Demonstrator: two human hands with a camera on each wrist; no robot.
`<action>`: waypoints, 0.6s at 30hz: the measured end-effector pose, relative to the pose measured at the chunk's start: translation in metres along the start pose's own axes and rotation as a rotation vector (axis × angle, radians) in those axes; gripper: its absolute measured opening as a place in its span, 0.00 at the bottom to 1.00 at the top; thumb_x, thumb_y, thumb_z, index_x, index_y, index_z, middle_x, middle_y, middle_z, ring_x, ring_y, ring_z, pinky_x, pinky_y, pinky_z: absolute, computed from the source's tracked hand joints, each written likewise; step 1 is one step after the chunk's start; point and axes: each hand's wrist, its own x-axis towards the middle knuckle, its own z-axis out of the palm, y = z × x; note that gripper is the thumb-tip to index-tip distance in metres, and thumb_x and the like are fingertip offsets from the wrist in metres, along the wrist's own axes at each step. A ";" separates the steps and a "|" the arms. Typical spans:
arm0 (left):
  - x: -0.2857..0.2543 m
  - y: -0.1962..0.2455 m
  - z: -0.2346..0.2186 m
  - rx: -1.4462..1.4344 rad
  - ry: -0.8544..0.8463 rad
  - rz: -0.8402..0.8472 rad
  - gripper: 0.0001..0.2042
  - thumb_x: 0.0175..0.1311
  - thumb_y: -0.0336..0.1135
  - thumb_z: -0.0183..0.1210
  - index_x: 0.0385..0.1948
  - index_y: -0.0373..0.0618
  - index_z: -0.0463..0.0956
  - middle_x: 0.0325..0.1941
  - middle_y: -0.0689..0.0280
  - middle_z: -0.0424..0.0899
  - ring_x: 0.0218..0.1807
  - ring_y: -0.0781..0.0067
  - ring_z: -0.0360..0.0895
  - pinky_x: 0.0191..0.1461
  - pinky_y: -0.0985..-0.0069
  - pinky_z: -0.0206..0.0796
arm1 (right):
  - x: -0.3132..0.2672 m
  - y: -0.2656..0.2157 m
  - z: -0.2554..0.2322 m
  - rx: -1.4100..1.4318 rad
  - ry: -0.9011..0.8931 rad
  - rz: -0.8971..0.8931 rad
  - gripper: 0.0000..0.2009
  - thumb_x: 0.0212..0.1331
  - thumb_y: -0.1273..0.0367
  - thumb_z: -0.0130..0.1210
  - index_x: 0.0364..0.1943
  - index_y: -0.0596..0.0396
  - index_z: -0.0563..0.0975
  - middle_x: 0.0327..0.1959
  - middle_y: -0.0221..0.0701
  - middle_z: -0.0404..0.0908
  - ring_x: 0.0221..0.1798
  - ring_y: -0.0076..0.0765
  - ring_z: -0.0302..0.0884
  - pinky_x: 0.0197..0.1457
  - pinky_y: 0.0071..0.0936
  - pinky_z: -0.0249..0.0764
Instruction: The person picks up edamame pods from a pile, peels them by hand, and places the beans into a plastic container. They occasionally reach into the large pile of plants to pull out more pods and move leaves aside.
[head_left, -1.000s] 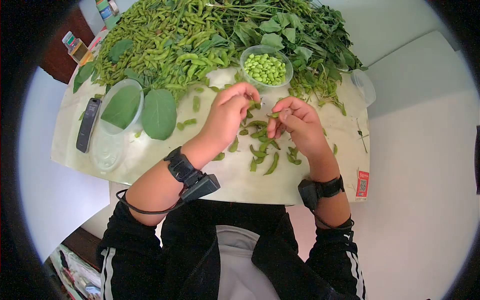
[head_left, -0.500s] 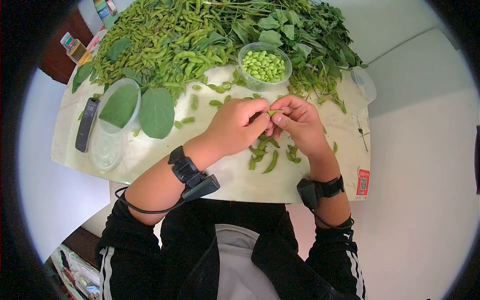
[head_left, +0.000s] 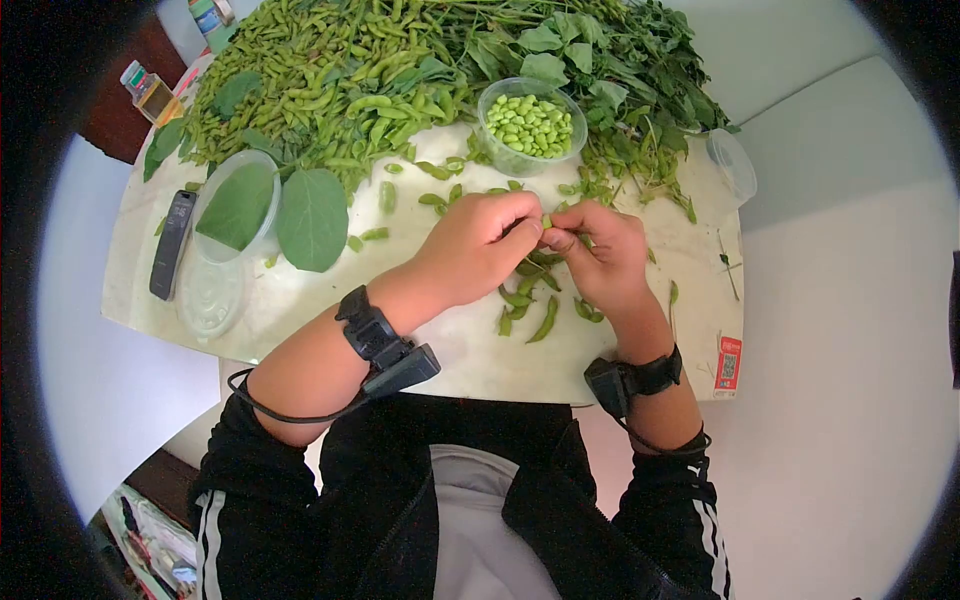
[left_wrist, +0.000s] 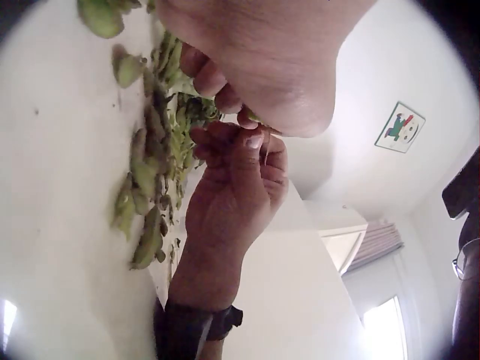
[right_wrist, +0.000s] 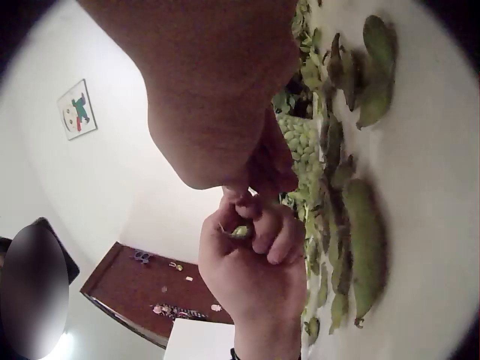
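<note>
Both hands meet over the table, fingertips close together at a small green pod. The left hand curls its fingers round it, and a bit of green shows between thumb and fingers in the right wrist view. The right hand pinches at the pod's other side with thumb and forefinger. Several loose pods lie on the table just below the hands. Beyond them stands a clear bowl holding shelled green beans.
A large heap of pods and leafy stems covers the table's far side. At the left are a tub with a leaf, a clear lid, a phone and a bottle. Another clear container lies right.
The hands, apart one second ago, have come together at the pod. Since half a second ago the right hand's fingers have curled more and its wrist has turned slightly.
</note>
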 end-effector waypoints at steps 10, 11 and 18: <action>0.003 -0.008 0.004 -0.197 -0.069 0.002 0.12 0.67 0.38 0.48 0.28 0.39 0.72 0.24 0.58 0.77 0.27 0.65 0.73 0.33 0.71 0.63 | -0.004 0.005 0.007 0.496 0.011 0.215 0.02 0.60 0.77 0.55 0.31 0.62 0.76 0.25 0.30 0.81 0.29 0.20 0.78 0.32 0.19 0.74; 0.004 -0.011 0.005 -0.151 -0.055 0.003 0.12 0.68 0.37 0.47 0.29 0.38 0.72 0.25 0.59 0.79 0.27 0.66 0.74 0.33 0.72 0.64 | -0.003 0.003 0.007 0.555 -0.004 0.275 0.01 0.61 0.77 0.54 0.33 0.62 0.75 0.26 0.31 0.81 0.29 0.21 0.77 0.32 0.19 0.74; 0.002 -0.002 0.003 -0.094 -0.033 0.032 0.11 0.67 0.37 0.50 0.29 0.38 0.72 0.24 0.62 0.80 0.24 0.71 0.73 0.30 0.73 0.63 | 0.000 0.012 0.005 0.740 -0.072 0.309 0.02 0.64 0.77 0.50 0.37 0.61 0.73 0.27 0.31 0.79 0.27 0.20 0.75 0.30 0.18 0.72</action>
